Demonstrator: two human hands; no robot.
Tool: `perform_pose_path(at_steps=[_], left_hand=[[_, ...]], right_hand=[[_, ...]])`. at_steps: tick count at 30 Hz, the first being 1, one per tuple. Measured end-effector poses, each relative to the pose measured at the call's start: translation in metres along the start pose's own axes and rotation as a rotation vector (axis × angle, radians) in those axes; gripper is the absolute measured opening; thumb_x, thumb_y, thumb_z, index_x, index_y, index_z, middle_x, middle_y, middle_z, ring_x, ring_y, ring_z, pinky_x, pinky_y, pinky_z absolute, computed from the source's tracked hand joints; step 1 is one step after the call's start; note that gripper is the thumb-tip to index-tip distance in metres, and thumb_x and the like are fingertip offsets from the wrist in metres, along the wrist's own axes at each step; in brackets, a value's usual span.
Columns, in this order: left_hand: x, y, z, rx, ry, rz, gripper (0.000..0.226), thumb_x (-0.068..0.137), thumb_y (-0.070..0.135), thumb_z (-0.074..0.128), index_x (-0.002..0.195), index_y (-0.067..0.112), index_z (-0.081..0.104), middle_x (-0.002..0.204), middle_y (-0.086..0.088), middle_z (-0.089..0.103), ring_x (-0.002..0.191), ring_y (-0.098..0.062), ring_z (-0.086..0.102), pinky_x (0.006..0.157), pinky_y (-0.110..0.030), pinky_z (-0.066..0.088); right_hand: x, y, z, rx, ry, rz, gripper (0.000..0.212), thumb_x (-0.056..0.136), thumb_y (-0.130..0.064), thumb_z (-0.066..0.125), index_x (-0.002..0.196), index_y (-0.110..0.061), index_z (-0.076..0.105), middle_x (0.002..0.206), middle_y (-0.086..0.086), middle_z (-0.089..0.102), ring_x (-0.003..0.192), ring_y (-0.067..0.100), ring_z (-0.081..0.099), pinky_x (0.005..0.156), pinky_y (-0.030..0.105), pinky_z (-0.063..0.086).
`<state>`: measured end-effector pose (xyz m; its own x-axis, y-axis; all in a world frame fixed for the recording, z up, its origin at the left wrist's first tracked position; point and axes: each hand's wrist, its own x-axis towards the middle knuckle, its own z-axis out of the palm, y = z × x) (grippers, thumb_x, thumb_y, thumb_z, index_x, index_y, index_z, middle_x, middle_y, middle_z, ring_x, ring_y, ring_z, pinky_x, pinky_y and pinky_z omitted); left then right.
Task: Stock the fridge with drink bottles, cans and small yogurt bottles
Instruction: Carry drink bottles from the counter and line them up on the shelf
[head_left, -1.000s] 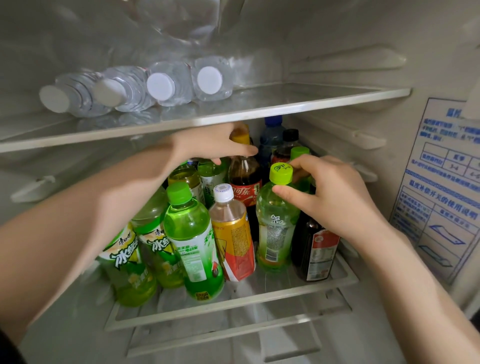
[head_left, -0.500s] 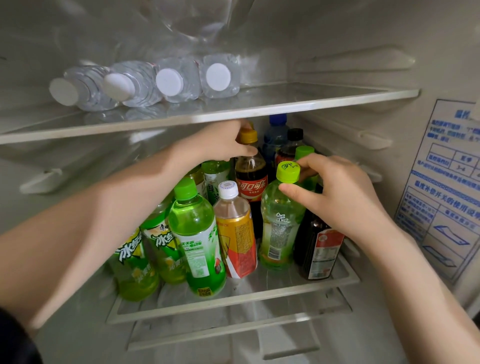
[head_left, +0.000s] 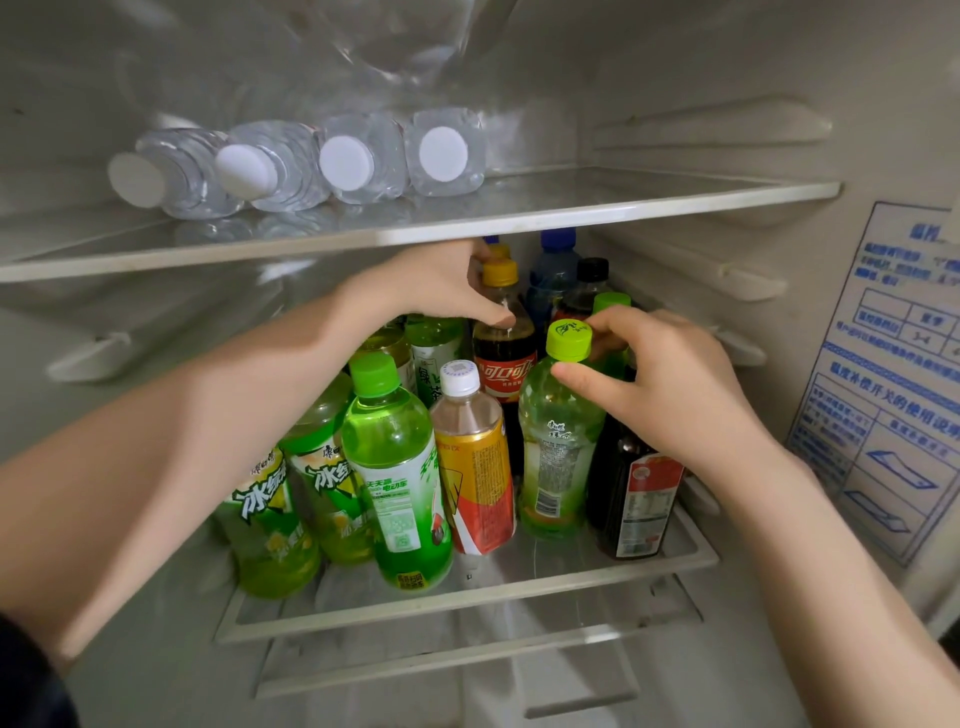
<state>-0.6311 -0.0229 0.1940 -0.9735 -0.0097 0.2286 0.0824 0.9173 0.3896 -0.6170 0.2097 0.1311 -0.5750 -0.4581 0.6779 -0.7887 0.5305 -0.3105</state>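
Two bottles are in hand, both upright on the crowded middle shelf (head_left: 467, 603) of the fridge. The left hand (head_left: 431, 291) reaches in palm down under the upper shelf (head_left: 571, 213). Its grip is closed round the neck of the cola bottle (head_left: 504, 364) in the second row; the thumb lies across the bottle's shoulder and the other fingers are hidden behind the neck. The right hand (head_left: 675, 395) comes in from the right with the wrist bent. Its grip is pinched on the tea bottle (head_left: 558, 447) in the front row, with the thumb just under the lime cap (head_left: 569, 339) and the fingers curled behind it, above a dark bottle (head_left: 634, 499) that stands just beside.

Both bottles look full, so they are likely heavy for their size, with stiff necks, thin walls that give under a squeeze, and plastic that may be slick. The neck just under the cap is probably the safest hold here, since the bodies touch their neighbours and leave no room for fingers. Four water bottles (head_left: 291, 166) lie on the upper shelf.
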Motion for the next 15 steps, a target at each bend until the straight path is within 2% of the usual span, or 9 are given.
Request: perform_pose_path(at_steps=[2, 4, 7, 10, 15], left_hand=[[-0.002, -0.002, -0.003, -0.032, -0.065, -0.021, 0.043, 0.064, 0.033, 0.082, 0.097, 0.014, 0.062, 0.079, 0.008, 0.07, 0.067, 0.002, 0.061, 0.064, -0.015, 0.048], [-0.003, -0.005, -0.001, -0.032, -0.114, -0.061, 0.034, 0.063, 0.032, 0.083, 0.089, 0.02, 0.064, 0.089, 0.0, 0.071, 0.077, -0.009, 0.064, 0.068, -0.023, 0.053], [0.0, -0.006, 0.01, -0.116, -0.208, -0.147, 0.028, 0.068, 0.024, 0.083, 0.087, 0.026, 0.062, 0.094, 0.002, 0.068, 0.084, -0.01, 0.065, 0.064, -0.023, 0.058], [0.005, -0.004, 0.017, -0.136, -0.229, -0.192, 0.026, 0.07, 0.02, 0.083, 0.086, 0.026, 0.063, 0.093, 0.004, 0.069, 0.079, -0.005, 0.066, 0.057, -0.02, 0.057], [0.008, -0.002, 0.021, -0.15, -0.236, -0.17, 0.028, 0.073, 0.023, 0.081, 0.093, 0.025, 0.061, 0.099, -0.001, 0.069, 0.086, -0.014, 0.068, 0.066, -0.029, 0.06]], right_hand=[[0.001, 0.0, 0.001, -0.002, -0.005, -0.001, 0.045, 0.076, -0.054, 0.06, 0.105, -0.021, 0.065, 0.082, -0.015, 0.056, 0.079, 0.007, 0.045, 0.067, 0.024, 0.031], [0.002, 0.0, 0.002, -0.009, -0.003, -0.004, 0.044, 0.077, -0.053, 0.061, 0.106, -0.021, 0.065, 0.082, -0.014, 0.056, 0.079, 0.008, 0.045, 0.068, 0.024, 0.031], [0.001, -0.003, 0.003, -0.01, 0.017, -0.01, 0.043, 0.077, -0.051, 0.064, 0.106, -0.019, 0.065, 0.079, -0.015, 0.05, 0.078, 0.008, 0.044, 0.067, 0.024, 0.031], [0.001, -0.003, 0.003, -0.01, 0.022, -0.012, 0.043, 0.077, -0.05, 0.066, 0.106, -0.019, 0.066, 0.079, -0.014, 0.049, 0.077, 0.008, 0.043, 0.066, 0.024, 0.031], [0.002, -0.001, 0.004, -0.01, 0.02, -0.014, 0.042, 0.077, -0.051, 0.065, 0.106, -0.02, 0.065, 0.079, -0.014, 0.05, 0.077, 0.008, 0.043, 0.066, 0.024, 0.029]])
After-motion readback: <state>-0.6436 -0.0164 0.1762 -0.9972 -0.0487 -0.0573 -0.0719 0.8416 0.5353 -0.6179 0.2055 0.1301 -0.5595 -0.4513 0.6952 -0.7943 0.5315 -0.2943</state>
